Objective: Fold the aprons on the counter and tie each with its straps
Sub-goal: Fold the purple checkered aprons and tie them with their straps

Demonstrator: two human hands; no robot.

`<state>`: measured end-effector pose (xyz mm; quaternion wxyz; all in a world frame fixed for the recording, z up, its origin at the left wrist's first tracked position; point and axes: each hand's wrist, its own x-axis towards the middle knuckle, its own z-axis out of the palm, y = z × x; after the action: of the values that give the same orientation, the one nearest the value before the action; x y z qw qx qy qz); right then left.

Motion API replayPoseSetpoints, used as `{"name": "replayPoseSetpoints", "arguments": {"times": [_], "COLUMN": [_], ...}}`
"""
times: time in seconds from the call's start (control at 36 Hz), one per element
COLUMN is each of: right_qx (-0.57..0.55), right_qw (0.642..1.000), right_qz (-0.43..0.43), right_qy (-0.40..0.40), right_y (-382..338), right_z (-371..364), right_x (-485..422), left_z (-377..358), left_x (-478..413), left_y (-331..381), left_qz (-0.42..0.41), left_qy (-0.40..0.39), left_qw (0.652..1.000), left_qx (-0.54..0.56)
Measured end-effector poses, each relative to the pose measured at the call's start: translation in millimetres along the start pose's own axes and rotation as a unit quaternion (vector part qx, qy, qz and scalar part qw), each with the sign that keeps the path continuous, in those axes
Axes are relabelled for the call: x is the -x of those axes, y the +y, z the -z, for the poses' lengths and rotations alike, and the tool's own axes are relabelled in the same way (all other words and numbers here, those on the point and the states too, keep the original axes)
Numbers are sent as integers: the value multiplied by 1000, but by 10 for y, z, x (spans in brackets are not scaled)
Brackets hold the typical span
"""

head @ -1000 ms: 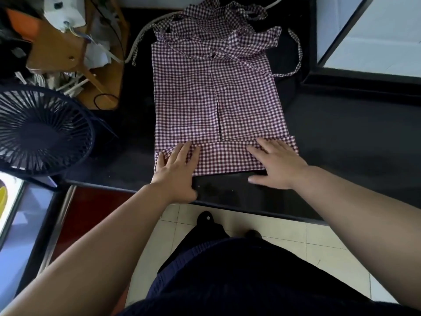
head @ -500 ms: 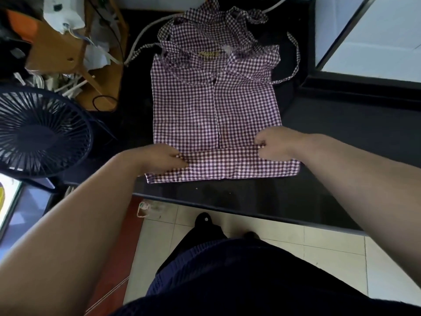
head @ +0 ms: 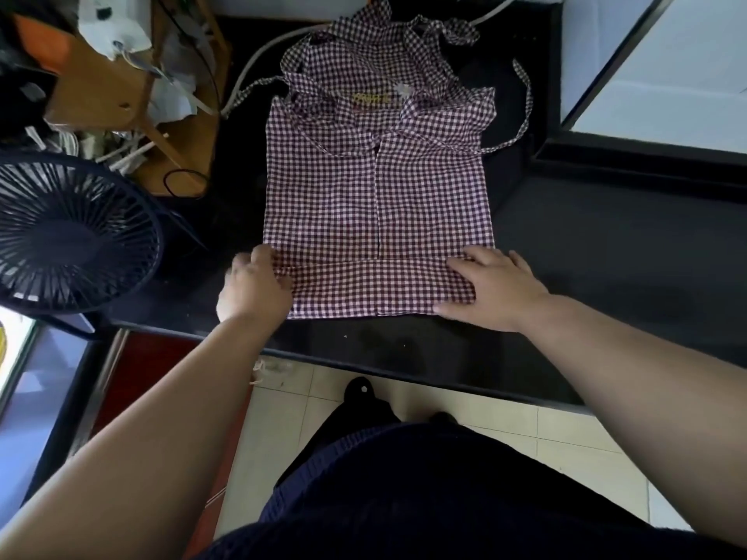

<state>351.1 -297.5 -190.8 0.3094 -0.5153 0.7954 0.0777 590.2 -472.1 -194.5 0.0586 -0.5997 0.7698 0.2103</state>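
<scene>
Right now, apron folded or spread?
Partly folded: gingham apron, sides meeting at a centre line, near hem turned up, held by left hand and right hand; straps loose.

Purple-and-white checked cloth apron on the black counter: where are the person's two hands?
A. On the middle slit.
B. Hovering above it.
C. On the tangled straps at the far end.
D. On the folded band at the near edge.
D: the left hand and the right hand sit at the two ends of the folded band along the near edge of the purple-and-white checked cloth apron, away from its straps.
</scene>
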Motion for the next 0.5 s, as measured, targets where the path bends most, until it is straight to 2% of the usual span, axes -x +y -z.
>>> {"name": "replayPoseSetpoints", "arguments": {"times": [0.03,0.08,0.14,0.19,0.25,0.31,0.39,0.44,0.5], "right_qx": [33,77,89,83,43,-23,-80,-112,-133], "right_qw": [999,997,996,995,996,998,997,994,991], "right_qz": [4,14,23,42,49,26,0,-10,-27], "right_qy": [-12,-12,5,34,57,49,12,10,9], "right_y": [21,35,14,-13,-22,-13,11,39,67], "right_z": [3,7,14,15,58,145,264,319,361], "right_x": [1,-13,-32,-57,-76,-80,-98,-130,-156], "left_z": [-13,-53,-114,-147,-141,-78,36,138,285], "left_x": [40,89,111,156,198,216,131,31,-41], "left_y": [18,37,43,48,46,53,64,93,164], "left_qz": [-27,-143,-242,-248,-228,-231,-253,-256,-229], "left_qy": [24,62,14,-56,-93,-131,-133,-132,-189], "left_qw": [999,982,964,965,968,956,932,941,949], "left_qx": [-36,-103,-113,-64,-49,-122,-221,-181,-103]}}
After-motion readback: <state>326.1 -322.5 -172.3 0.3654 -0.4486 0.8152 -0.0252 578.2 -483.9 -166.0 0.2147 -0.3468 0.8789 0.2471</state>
